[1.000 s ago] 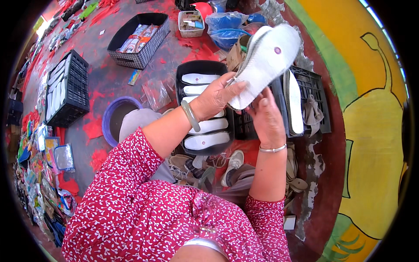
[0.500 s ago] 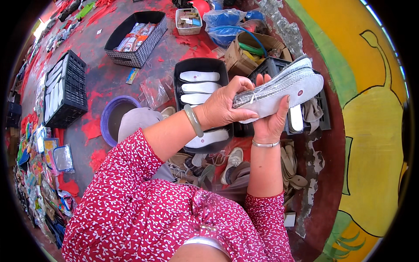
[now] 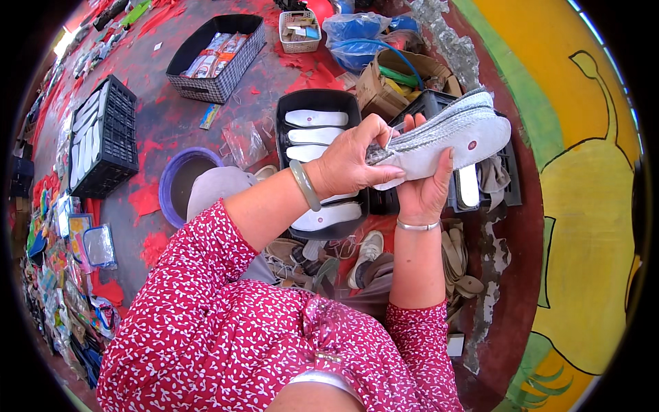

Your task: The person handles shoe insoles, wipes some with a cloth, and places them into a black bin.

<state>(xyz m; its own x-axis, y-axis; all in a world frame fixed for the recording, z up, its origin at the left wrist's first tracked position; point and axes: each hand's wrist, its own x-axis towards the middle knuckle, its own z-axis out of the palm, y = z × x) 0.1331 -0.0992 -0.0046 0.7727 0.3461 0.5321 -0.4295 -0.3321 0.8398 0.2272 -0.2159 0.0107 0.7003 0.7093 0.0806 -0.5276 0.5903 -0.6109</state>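
Note:
A thick stack of white insoles (image 3: 473, 130) with grey edges is held up in front of me, tilted up toward the right. A small round red mark shows on the nearest insole. My left hand (image 3: 351, 159) pinches the stack's left end, thumb on the near face and fingers curled over the far side. From below, my right hand (image 3: 424, 189) wraps the middle of the stack, its thumb pressed on the near face and its fingertips showing behind. Beneath my left hand, a black bin (image 3: 283, 117) holds several white insoles (image 3: 317, 118) laid side by side, partly hidden by my forearm.
A black crate (image 3: 113, 141) with insoles stands at left, near a purple basin (image 3: 167, 180). Farther off are a checked fabric box (image 3: 226, 86) with packets and a white basket (image 3: 300, 45). A cardboard box (image 3: 374, 86) and another black crate (image 3: 509, 172) sit beside the painted wall (image 3: 583, 226).
My left thumb and fingers have shifted slightly on the end of the stack, and a small white strip seen there before no longer shows. My right hand keeps its hold.

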